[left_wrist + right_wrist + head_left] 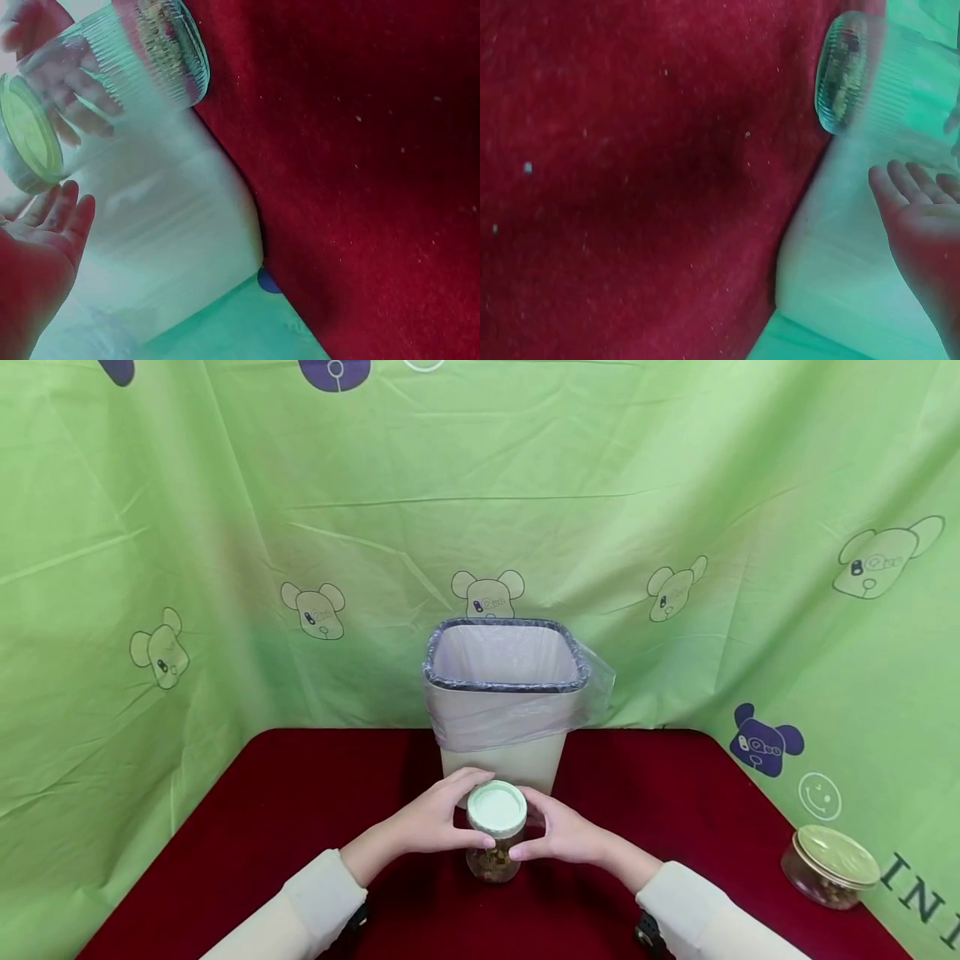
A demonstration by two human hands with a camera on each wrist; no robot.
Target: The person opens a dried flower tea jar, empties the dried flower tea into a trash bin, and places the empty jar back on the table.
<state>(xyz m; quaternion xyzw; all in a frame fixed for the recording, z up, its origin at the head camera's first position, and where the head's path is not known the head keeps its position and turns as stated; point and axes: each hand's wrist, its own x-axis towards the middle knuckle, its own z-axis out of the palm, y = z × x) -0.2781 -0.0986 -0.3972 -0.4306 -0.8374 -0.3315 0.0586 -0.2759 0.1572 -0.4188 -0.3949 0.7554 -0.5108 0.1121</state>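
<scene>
A clear ribbed jar (492,862) with a pale green lid (497,808) stands upright on the red cloth, with dry brownish bits in its bottom. My left hand (441,817) curves loosely about the jar's left side, thumb in front and fingers toward the lid's far edge. From the other side my right hand (567,832) faces it, thumb near the front of the glass. In the left wrist view the left fingertips (69,187) come right at the lid's rim. The right fingers (904,180) look nearly straight beside the jar in the right wrist view.
A cream bin (502,768) lined with a clear bag stands just behind the jar. At the table's right edge sits a low round container (831,870) with a yellowish lid. Green printed curtains (480,527) enclose the table's back and sides.
</scene>
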